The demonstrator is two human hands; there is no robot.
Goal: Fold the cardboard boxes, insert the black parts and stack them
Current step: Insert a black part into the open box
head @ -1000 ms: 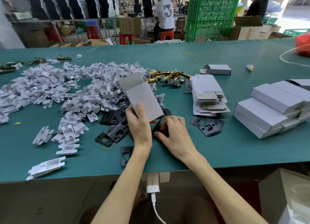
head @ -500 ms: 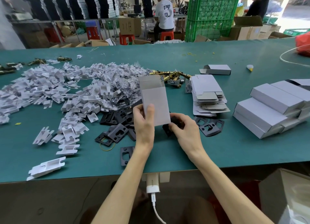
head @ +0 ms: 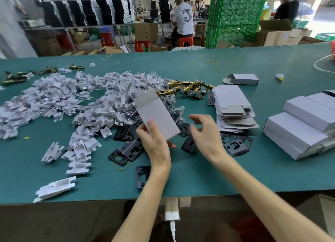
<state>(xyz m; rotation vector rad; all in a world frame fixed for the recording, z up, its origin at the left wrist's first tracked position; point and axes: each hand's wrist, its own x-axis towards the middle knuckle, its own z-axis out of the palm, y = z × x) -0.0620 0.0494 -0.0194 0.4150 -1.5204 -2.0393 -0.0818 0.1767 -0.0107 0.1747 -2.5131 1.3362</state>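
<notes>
The cardboard box (head: 155, 115) is a slim rectangular sleeve of matte, pale grey-white board. Its far end is open, with a duller grey flap standing up. It is held above the green felt-covered table (head: 199, 178), tilted with the open end up and away. The left hand (head: 156, 147) grips its near end, thumb (head: 151, 125) pressed flat on the front face and fingers curled behind.

The right hand (head: 208, 135) hovers just beside the box, fingers loosely spread and holding nothing. Under both hands lie flat black metal plates (head: 130, 147) with cut-out holes and a satin finish.

To the left spreads a heap of white moulded plastic inserts (head: 59, 104). Shiny brass latches (head: 184, 86) lie beyond the box. To the right sit a stack of unfolded box blanks (head: 230, 100) and, further right, closed boxes (head: 299, 129) piled in layers.
</notes>
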